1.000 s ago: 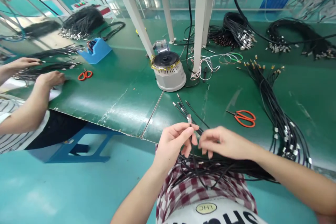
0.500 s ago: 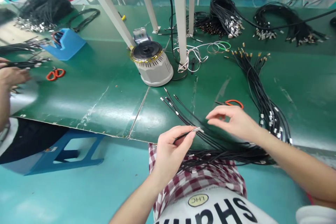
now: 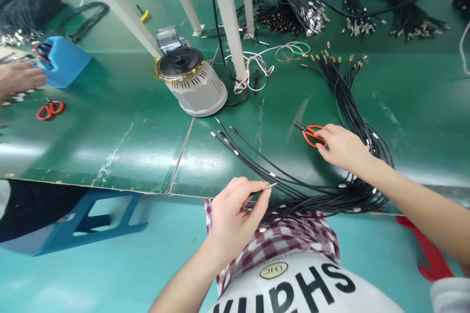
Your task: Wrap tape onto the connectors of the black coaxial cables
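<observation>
My left hand [image 3: 235, 208] pinches the end of a thin black cable [image 3: 267, 188] with a metal tip, at the table's near edge above my lap. More black cables [image 3: 257, 161] fan out across the green table [image 3: 139, 132] from a bundle [image 3: 330, 200] lying over the edge. My right hand [image 3: 341, 146] has reached right and rests on the orange-handled scissors [image 3: 311, 135], fingers curled over the handles.
A grey round machine [image 3: 194, 83] stands mid-table beside white posts [image 3: 229, 19]. Another long cable bundle [image 3: 348, 98] runs along the right. Coiled cables lie at the back. At the left are a blue holder [image 3: 60, 61], orange scissors [image 3: 49, 109] and another person's hand [image 3: 18, 78].
My right hand left the cable end and moved right onto the orange scissors. My left hand keeps hold of the cable. The view has tilted down and right.
</observation>
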Demonstrator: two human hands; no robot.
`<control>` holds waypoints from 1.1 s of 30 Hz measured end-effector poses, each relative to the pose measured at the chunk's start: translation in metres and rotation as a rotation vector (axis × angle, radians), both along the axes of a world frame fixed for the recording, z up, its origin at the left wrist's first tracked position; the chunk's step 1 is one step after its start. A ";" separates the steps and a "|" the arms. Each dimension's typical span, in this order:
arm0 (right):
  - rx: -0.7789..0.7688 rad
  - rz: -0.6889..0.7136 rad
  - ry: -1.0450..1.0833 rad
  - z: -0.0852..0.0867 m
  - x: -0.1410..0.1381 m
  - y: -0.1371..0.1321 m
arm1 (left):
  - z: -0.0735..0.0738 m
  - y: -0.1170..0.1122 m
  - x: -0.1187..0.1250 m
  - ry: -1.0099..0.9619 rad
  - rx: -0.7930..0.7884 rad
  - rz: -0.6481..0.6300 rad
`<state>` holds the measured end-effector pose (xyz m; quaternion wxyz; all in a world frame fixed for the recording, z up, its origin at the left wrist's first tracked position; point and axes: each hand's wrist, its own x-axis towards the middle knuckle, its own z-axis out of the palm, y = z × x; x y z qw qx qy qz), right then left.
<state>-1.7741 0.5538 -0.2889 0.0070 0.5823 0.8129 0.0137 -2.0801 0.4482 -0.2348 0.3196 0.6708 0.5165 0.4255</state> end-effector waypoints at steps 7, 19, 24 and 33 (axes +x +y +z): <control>-0.066 -0.170 -0.002 -0.006 -0.001 0.021 | -0.003 -0.004 -0.007 0.042 0.069 -0.022; -0.811 0.284 0.796 0.079 -0.061 -0.035 | -0.006 -0.004 -0.020 0.084 0.112 -0.082; -0.421 0.487 0.325 0.104 -0.072 -0.039 | -0.003 -0.002 -0.020 0.089 0.151 -0.106; -0.242 0.653 0.034 0.119 -0.075 -0.032 | -0.003 -0.003 -0.019 0.097 0.155 -0.157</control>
